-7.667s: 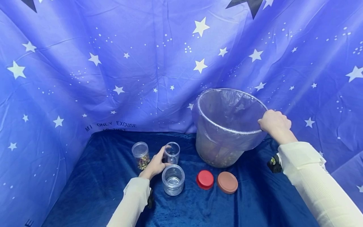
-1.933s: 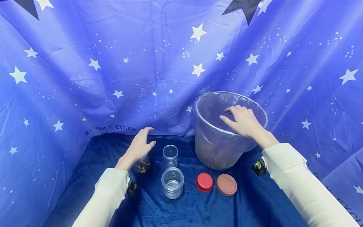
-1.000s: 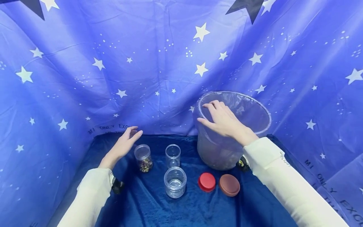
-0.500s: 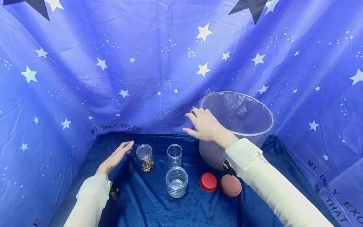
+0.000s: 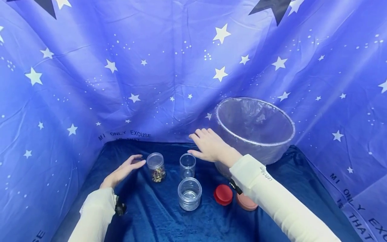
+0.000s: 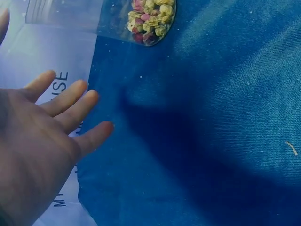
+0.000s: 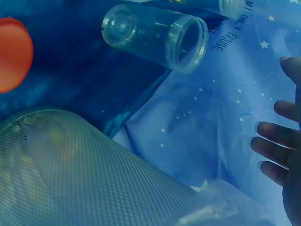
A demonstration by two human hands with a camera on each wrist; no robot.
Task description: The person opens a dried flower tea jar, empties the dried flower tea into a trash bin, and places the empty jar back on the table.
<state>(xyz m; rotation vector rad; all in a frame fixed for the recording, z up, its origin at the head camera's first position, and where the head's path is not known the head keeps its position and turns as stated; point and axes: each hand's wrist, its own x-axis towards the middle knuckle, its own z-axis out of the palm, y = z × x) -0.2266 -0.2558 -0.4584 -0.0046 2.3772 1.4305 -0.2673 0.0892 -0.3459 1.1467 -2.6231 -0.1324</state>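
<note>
My left hand (image 5: pixel 123 170) is beside a clear jar (image 5: pixel 156 168) partly filled with dried flower buds, its fingers extended and holding nothing. In the left wrist view, pink and yellow buds (image 6: pixel 151 20) show at the jar's bottom, above the spread fingers. My right hand (image 5: pixel 211 147) hovers just right of a tall empty clear jar (image 5: pixel 187 168), its thumb overlapping the rim in the head view; the right wrist view shows a gap between hand and jar (image 7: pixel 150 35). A wider clear jar (image 5: pixel 189 198) stands in front, uncapped.
A bin with a plastic liner (image 5: pixel 257 137) stands at the back right, partly behind the right arm. A red lid (image 5: pixel 223 194) and a brownish-pink lid (image 5: pixel 246 202) lie on the blue cloth (image 5: pixel 169 222). Starry fabric (image 5: pixel 169 67) hangs behind.
Earlier my right hand held the bin's rim and my left hand the tall empty jar. Both let go; the right moved left and down, the left moved beside the bud-filled jar.
</note>
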